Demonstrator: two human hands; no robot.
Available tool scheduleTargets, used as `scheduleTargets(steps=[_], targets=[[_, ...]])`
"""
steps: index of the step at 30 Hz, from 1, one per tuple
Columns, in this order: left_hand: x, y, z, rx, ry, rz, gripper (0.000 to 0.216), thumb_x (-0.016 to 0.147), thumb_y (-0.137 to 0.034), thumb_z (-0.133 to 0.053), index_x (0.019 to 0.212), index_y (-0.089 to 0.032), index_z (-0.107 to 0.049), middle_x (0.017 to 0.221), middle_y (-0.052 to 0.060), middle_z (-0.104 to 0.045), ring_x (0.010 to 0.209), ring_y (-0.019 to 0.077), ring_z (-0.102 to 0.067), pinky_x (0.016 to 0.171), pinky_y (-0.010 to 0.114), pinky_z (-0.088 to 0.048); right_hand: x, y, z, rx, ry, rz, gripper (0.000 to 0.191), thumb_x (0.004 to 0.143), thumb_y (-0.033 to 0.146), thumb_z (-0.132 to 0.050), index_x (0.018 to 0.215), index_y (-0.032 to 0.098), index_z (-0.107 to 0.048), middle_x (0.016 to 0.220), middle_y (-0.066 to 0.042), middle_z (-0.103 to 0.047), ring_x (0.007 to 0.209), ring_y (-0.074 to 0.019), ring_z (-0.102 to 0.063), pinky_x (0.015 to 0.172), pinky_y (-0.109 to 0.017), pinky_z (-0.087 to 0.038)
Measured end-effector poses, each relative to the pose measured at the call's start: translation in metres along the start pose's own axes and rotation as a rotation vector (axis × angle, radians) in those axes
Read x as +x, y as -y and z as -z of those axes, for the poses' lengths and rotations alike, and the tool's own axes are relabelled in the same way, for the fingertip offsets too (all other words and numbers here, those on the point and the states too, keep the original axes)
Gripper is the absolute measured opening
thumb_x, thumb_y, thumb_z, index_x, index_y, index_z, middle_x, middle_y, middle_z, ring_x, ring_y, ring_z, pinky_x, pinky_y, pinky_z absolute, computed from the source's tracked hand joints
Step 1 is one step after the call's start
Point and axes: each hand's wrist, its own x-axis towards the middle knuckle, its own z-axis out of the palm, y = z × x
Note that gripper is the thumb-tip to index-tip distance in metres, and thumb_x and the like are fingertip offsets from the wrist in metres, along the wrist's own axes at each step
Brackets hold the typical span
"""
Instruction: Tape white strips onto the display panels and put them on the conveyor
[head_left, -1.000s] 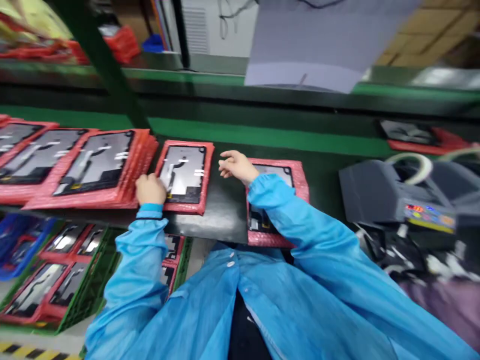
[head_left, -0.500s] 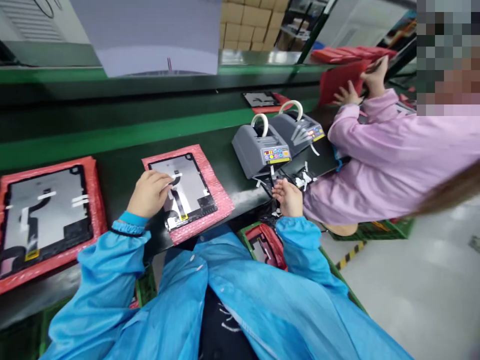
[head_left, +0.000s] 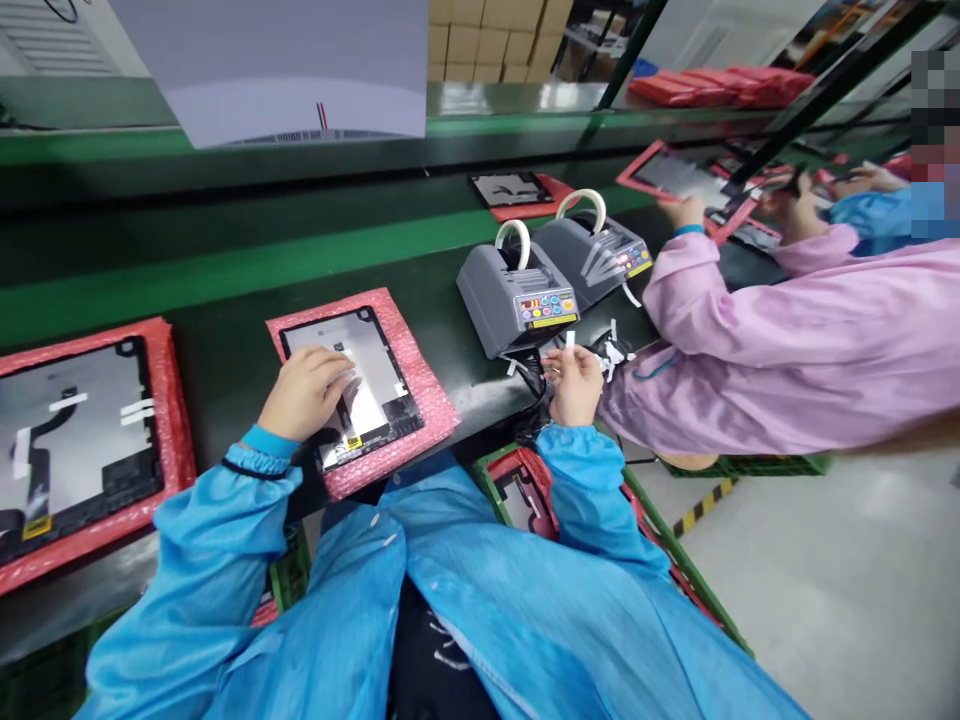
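My left hand (head_left: pixel 307 392) rests over a tablet screen panel (head_left: pixel 386 375) with a silver back and black border. Its fingers are bent together near the dark flex cable, and whatever lies under the fingertips is hidden. The panel lies on a pink bubble-wrap bag (head_left: pixel 431 408) at the bench edge. In my right hand (head_left: pixel 577 388) a short strip of white tape (head_left: pixel 571 340) sticks up between thumb and fingers. That hand is just in front of a grey tape dispenser (head_left: pixel 506 300).
A second dispenser (head_left: pixel 596 262) stands behind the first. Left lies another panel (head_left: pixel 90 440) on pink wrap; a further panel (head_left: pixel 510 190) lies at the back. A green crate (head_left: pixel 491 490) is below the bench. At right a co-worker in a pink sleeve (head_left: pixel 720 300) handles a panel.
My right hand now pinches a white tape strip that was not in it before. My left fingers have come down closer over the cable. The co-worker's red bag has been lowered away.
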Motion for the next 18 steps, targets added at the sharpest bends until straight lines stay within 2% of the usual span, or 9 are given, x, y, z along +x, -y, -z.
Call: scheduleTargets(steps=[4,8,14,16,18], targets=[[0.01,-0.009,-0.005,-0.018,0.037,-0.056,0.035,0.093,-0.035,-0.04,0.098,-0.018,-0.069,0.102,0.01,-0.071,0.102,0.0269,-0.057,0.095,0.046,-0.045,0.003,-0.001,-0.005,-0.001,-0.027,0.029,0.053,0.065,0.053,-0.071,0.097,0.023,-0.042,0.075,0.002,-0.065,0.06,-0.0104,-0.061,0.047,-0.018,-0.04],[0.017,-0.018,-0.007,-0.025,0.063,-0.093,0.034,0.093,-0.033,-0.04,0.098,-0.018,-0.069,0.101,0.01,-0.07,0.099,0.0265,-0.057,0.095,0.046,-0.045,0.007,-0.003,-0.013,-0.03,-0.033,0.034,0.054,0.064,0.049,-0.071,0.097,0.024,-0.038,0.068,0.006,-0.06,0.059,-0.0109,-0.061,0.046,-0.019,-0.039],[0.026,-0.024,-0.009,-0.078,0.075,-0.104,0.031,0.092,-0.031,-0.041,0.098,-0.019,-0.069,0.102,0.01,-0.07,0.098,0.0256,-0.058,0.095,0.046,-0.045,0.011,-0.005,-0.013,-0.106,-0.011,0.117,0.055,0.065,0.044,-0.071,0.096,0.025,-0.029,0.069,0.007,-0.06,0.059,-0.0112,-0.06,0.052,-0.022,-0.042],[0.031,-0.028,-0.009,-0.126,0.077,-0.105,0.029,0.092,-0.031,-0.043,0.098,-0.018,-0.068,0.101,0.01,-0.071,0.098,0.0251,-0.058,0.095,0.046,-0.045,0.006,0.002,-0.011,-0.135,0.009,0.17,0.054,0.067,0.04,-0.07,0.097,0.026,-0.028,0.069,0.007,-0.06,0.059,-0.0115,-0.059,0.057,-0.025,-0.045],[0.036,-0.034,-0.009,-0.193,0.065,-0.102,0.028,0.092,-0.033,-0.046,0.099,-0.018,-0.068,0.1,0.01,-0.071,0.098,0.0242,-0.059,0.094,0.044,-0.045,-0.005,0.011,-0.014,-0.155,0.099,0.212,0.052,0.069,0.034,-0.069,0.1,0.026,-0.027,0.07,0.007,-0.061,0.061,-0.0118,-0.06,0.062,-0.027,-0.048]])
